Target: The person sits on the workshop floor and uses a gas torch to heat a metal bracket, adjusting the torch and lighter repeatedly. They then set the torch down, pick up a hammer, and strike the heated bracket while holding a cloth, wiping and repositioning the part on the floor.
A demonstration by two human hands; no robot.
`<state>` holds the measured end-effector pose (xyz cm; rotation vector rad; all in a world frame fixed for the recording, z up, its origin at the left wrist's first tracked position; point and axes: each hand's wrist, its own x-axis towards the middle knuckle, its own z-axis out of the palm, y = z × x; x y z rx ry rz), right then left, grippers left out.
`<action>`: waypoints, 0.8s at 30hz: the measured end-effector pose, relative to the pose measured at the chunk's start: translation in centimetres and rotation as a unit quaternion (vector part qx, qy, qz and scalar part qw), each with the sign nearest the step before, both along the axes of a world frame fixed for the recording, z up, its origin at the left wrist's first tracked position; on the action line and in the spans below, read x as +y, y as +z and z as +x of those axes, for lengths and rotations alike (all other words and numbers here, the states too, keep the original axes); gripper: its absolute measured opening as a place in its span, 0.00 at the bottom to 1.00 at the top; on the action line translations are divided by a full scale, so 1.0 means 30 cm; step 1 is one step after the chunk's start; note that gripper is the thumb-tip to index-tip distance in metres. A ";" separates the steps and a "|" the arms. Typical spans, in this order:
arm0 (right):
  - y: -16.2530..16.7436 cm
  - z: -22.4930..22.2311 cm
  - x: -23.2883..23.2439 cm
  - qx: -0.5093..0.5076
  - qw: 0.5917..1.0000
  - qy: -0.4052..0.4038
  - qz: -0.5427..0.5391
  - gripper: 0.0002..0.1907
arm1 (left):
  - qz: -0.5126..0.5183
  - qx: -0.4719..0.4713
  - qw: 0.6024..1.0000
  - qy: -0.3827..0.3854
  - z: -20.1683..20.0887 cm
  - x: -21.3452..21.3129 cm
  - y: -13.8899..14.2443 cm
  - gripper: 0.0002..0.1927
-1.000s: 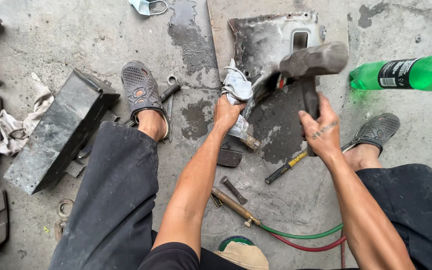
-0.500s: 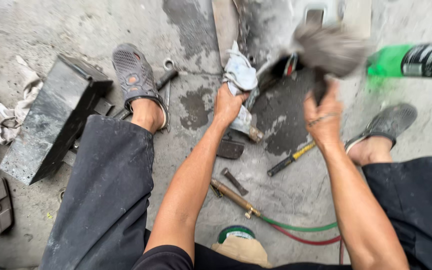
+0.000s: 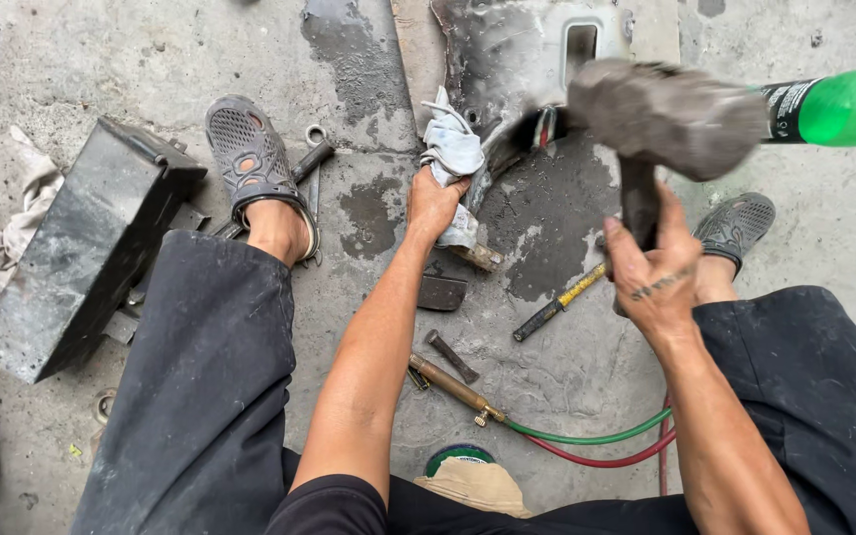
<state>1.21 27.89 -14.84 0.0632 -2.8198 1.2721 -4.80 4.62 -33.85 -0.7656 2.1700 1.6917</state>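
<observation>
My right hand (image 3: 654,269) grips the handle of a heavy grey sledgehammer (image 3: 668,114), its head raised and blurred above the floor. My left hand (image 3: 435,203) is closed around a tool wrapped in a pale cloth (image 3: 451,151), its lower end (image 3: 478,258) sticking out below my fist. The wrapped tool's top leans against the edge of a scorched, bent metal plate (image 3: 507,50) lying on the concrete. The hammer head hangs just right of the cloth and over the plate's lower edge.
A dark metal box (image 3: 81,248) lies left of my sandalled left foot (image 3: 250,159). A wrench (image 3: 311,159), a screwdriver (image 3: 557,305), a chisel (image 3: 451,357), a brass torch with red and green hoses (image 3: 587,441), and a green bottle (image 3: 844,104) lie around.
The hammer has swung up and nearer the camera, now above my right hand. The view has moved closer to the plate. My left hand keeps its hold on the wrapped tool.
</observation>
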 end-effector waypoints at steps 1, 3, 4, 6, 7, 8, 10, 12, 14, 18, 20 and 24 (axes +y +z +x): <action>0.035 -0.002 -0.005 -0.017 0.998 -0.023 -0.060 0.28 | -0.010 -0.008 1.000 -0.004 0.000 -0.001 0.006 0.26; 0.109 -0.006 -0.016 -0.027 0.991 -0.049 -0.123 0.26 | -0.020 -0.017 1.000 -0.005 0.001 -0.005 0.020 0.27; 0.144 -0.011 -0.021 -0.015 0.990 -0.055 -0.127 0.22 | -0.021 -0.016 1.000 -0.004 0.000 -0.009 0.027 0.27; 0.213 -0.028 -0.013 0.050 0.988 -0.051 -0.137 0.20 | -0.018 -0.013 1.000 -0.006 0.000 -0.012 0.036 0.27; 0.246 -0.040 0.004 0.089 0.987 -0.046 -0.129 0.17 | -0.013 -0.009 1.000 -0.006 -0.002 -0.013 0.037 0.27; 0.264 -0.063 0.021 0.104 0.987 -0.039 -0.116 0.15 | -0.009 -0.006 1.000 -0.005 -0.002 -0.013 0.035 0.26; 0.280 -0.114 0.075 0.106 0.990 -0.026 -0.085 0.11 | -0.025 -0.014 1.000 -0.012 0.000 -0.010 0.020 0.27; 0.251 -0.173 0.138 0.076 0.996 -0.011 -0.052 0.09 | -0.033 -0.015 0.999 -0.013 0.008 -0.004 -0.002 0.28; 0.128 -0.193 0.146 0.076 0.997 -0.012 0.009 0.11 | -0.031 -0.008 0.999 -0.013 0.016 0.005 -0.023 0.28; -0.255 -0.178 0.041 0.103 0.972 0.001 0.212 0.29 | 0.013 0.008 1.000 0.009 0.017 0.008 -0.037 0.25; -0.325 -0.171 0.032 -0.143 0.976 0.010 0.164 0.25 | 0.025 -0.004 0.999 0.033 0.017 -0.001 -0.023 0.24; -0.261 -0.055 0.023 -0.142 0.983 -0.010 0.112 0.23 | -0.013 -0.024 0.999 -0.028 0.011 0.002 -0.016 0.23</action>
